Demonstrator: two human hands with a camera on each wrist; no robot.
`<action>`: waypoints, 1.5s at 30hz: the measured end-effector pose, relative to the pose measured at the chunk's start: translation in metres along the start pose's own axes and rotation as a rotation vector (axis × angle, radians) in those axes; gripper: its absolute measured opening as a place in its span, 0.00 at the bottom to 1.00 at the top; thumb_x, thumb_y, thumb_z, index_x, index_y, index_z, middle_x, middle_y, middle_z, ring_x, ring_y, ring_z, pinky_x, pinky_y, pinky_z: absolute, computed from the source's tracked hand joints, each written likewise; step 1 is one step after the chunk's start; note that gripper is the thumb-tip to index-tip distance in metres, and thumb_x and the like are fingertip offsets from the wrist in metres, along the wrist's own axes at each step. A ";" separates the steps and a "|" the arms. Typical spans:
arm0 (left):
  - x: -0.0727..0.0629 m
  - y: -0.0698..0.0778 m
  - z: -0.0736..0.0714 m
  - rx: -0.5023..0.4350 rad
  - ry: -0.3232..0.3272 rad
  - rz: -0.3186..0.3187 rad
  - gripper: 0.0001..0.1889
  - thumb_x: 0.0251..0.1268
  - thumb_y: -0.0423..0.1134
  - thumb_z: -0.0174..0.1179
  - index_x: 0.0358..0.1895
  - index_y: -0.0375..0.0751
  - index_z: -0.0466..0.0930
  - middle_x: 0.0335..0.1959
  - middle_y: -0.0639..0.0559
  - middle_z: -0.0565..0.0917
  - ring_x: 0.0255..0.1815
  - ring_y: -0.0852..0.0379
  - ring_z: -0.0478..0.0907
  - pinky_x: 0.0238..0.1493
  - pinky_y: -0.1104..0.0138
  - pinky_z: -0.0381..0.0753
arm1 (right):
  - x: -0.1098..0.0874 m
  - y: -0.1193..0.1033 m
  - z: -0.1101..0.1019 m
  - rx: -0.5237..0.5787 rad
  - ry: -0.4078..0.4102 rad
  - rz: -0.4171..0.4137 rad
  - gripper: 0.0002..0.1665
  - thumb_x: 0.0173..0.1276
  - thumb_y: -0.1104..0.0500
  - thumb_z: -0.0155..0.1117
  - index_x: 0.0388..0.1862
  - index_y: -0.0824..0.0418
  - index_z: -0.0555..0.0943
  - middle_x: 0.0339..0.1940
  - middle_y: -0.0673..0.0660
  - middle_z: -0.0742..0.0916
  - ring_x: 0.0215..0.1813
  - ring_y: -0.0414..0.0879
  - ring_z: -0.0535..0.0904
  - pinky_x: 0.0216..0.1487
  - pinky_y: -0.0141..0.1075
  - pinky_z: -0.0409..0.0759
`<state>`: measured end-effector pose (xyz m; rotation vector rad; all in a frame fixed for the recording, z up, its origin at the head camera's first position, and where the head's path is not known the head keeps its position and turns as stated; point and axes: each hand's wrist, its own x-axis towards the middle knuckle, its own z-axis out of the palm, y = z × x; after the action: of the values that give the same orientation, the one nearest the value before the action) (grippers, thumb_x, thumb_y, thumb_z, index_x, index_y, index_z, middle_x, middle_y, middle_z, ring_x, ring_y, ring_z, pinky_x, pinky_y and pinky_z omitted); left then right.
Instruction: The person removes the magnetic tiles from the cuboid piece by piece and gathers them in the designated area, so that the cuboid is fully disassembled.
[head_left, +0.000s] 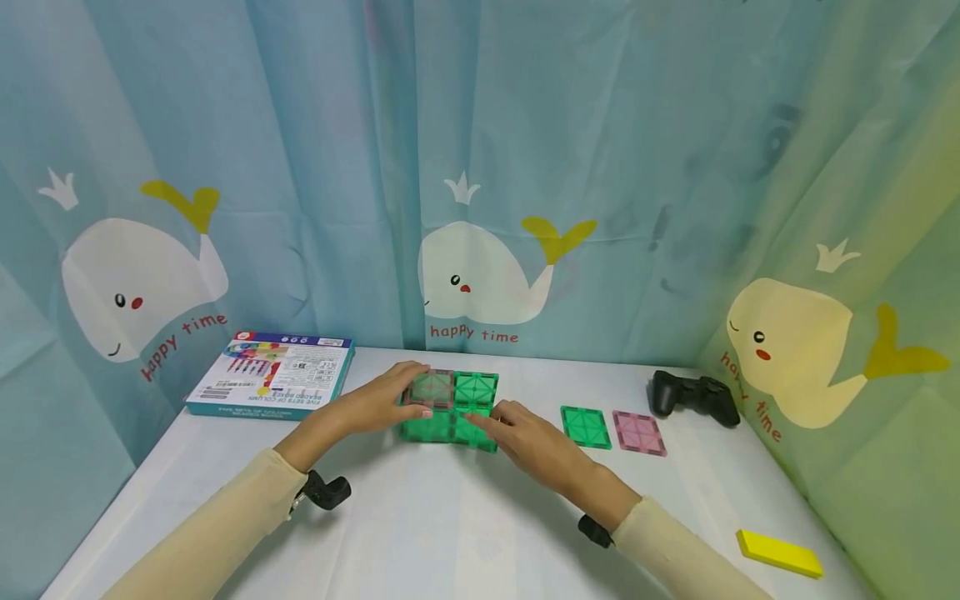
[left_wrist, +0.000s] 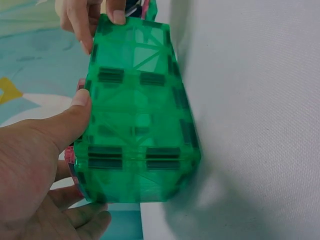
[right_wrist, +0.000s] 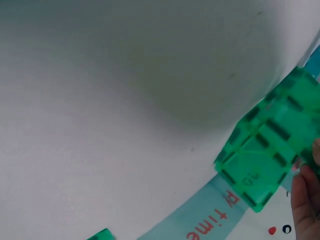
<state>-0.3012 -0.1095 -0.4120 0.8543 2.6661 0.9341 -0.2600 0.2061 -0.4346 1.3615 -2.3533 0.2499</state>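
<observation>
A box-like build of see-through green magnetic tiles, with a pink tile and a green tile on its top, is held between both hands at the middle back of the table. My left hand grips its left end; in the left wrist view, the thumb lies along one edge and the fingers reach round the far side. At the opposite end my right hand pinches a corner with thumb and fingers. The right wrist view catches only those fingertips beside the green tiles.
To the right lie a loose green tile and a pink tile. Behind them sits a black game controller. A yellow block lies near the right edge, and a flat printed box at back left. A whale-print curtain encloses the table.
</observation>
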 end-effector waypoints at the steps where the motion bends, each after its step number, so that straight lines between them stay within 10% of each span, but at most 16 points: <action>1: 0.000 0.000 0.000 0.003 0.001 -0.001 0.44 0.78 0.54 0.62 0.85 0.36 0.52 0.85 0.33 0.53 0.85 0.34 0.52 0.81 0.39 0.59 | 0.000 -0.002 -0.001 0.003 -0.002 0.006 0.36 0.67 0.72 0.74 0.74 0.57 0.79 0.42 0.50 0.80 0.41 0.38 0.73 0.37 0.23 0.74; 19: -0.003 0.001 -0.002 0.011 0.005 -0.005 0.44 0.79 0.53 0.62 0.85 0.35 0.52 0.85 0.33 0.53 0.85 0.34 0.52 0.81 0.39 0.58 | -0.003 0.027 -0.060 0.174 0.135 0.190 0.33 0.66 0.76 0.73 0.68 0.59 0.82 0.44 0.53 0.82 0.41 0.42 0.81 0.38 0.32 0.83; 29: 0.000 -0.002 0.001 0.001 0.003 0.007 0.44 0.79 0.53 0.63 0.84 0.33 0.52 0.84 0.32 0.55 0.85 0.33 0.53 0.81 0.39 0.59 | -0.019 0.069 -0.064 0.474 -0.037 0.544 0.22 0.80 0.67 0.62 0.70 0.59 0.81 0.58 0.60 0.84 0.50 0.49 0.86 0.51 0.40 0.87; 45: 0.001 0.003 -0.001 0.000 -0.006 0.013 0.44 0.79 0.53 0.61 0.84 0.33 0.52 0.84 0.31 0.54 0.85 0.32 0.53 0.80 0.37 0.59 | -0.027 0.099 -0.027 0.662 -0.261 0.638 0.18 0.82 0.67 0.58 0.66 0.66 0.83 0.58 0.67 0.84 0.45 0.53 0.82 0.49 0.49 0.84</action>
<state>-0.3008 -0.1075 -0.4099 0.8738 2.6588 0.9327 -0.3263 0.2873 -0.4177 0.8461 -3.0266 1.1810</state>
